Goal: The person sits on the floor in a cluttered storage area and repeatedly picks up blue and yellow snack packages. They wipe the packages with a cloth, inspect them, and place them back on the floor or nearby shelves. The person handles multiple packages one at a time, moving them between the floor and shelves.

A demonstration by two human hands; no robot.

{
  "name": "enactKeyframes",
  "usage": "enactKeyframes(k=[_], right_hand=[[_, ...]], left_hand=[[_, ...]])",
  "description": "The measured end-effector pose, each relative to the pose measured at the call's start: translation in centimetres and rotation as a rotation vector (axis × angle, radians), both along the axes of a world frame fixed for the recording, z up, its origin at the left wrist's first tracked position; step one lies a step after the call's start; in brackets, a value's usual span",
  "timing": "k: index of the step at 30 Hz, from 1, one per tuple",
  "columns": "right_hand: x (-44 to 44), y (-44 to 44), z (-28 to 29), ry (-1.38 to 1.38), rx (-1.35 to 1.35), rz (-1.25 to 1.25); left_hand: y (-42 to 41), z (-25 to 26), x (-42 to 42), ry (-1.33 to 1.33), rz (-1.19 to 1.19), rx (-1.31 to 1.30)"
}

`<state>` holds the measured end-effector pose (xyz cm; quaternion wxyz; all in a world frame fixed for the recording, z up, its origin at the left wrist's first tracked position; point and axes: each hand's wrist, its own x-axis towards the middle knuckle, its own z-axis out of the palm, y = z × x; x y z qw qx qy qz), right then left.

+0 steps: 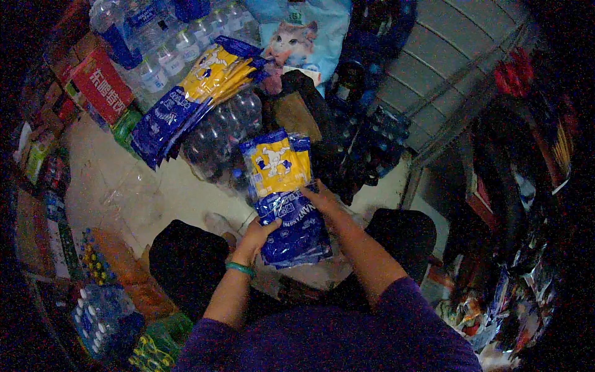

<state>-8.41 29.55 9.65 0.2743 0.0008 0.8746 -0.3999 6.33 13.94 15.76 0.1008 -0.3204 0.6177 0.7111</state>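
Note:
In front of my knees I hold a small stack of flat blue-and-yellow plastic packets (281, 172), printed with a white cartoon figure. My left hand (258, 236), below a green bracelet, grips the stack's left edge with the thumb on top. The stack's right edge is in my right hand (321, 199), its thumb also lying on the front face. Fingers beneath the packets are hidden. Up and to the left, a thicker pile of matching packets (186, 100) lies across shrink-wrapped dark bottles (223, 132).
Shrink-wrapped clear bottles (179, 51) and a red carton (103, 86) stand at the upper left. Beyond my hands are a light-blue bag with a cat picture (309, 23) and a brown cardboard piece (297, 114). Dark wrapped packs (376, 139) stand right of it. Mixed goods (492, 302) line the right.

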Motion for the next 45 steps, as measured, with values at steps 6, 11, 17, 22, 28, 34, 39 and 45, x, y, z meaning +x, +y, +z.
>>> enactKeyframes(k=[6, 11, 17, 22, 28, 34, 39, 45], right_hand=[[-7.0, 1.5, -8.7, 0.142, -0.389, 0.060], [-2.2, -0.4, -5.5, 0.032, -0.412, -0.039], [-0.1, -1.2, -0.4, -0.226, -0.480, -0.092], [0.3, -1.3, 2.1, -0.233, -0.600, 0.028], [-0.5, -0.8, -2.6, -0.205, -0.391, -0.172], [3.1, -0.3, -3.8, 0.170, -0.172, -0.173], [3.4, 3.1, -1.0, -0.059, -0.063, -0.233], [1.4, 2.5, -4.0, -0.016, -0.375, -0.021]], left_hand=[[0.4, -1.6, -2.5, 0.131, -0.158, -0.006], [-2.3, -2.2, -2.2, 0.036, -0.012, 0.285], [-2.0, -2.3, -5.0, 0.086, -0.011, 0.218], [-3.1, -5.1, -6.2, 0.263, 0.009, -0.210], [-3.3, -2.4, -3.7, 0.083, -0.033, 0.020], [-2.1, -5.3, -2.7, 0.099, 0.032, 0.061], [-3.0, -7.0, -2.5, 0.059, -0.011, 0.081], [-1.8, -2.3, -4.0, 0.123, -0.038, 0.011]])
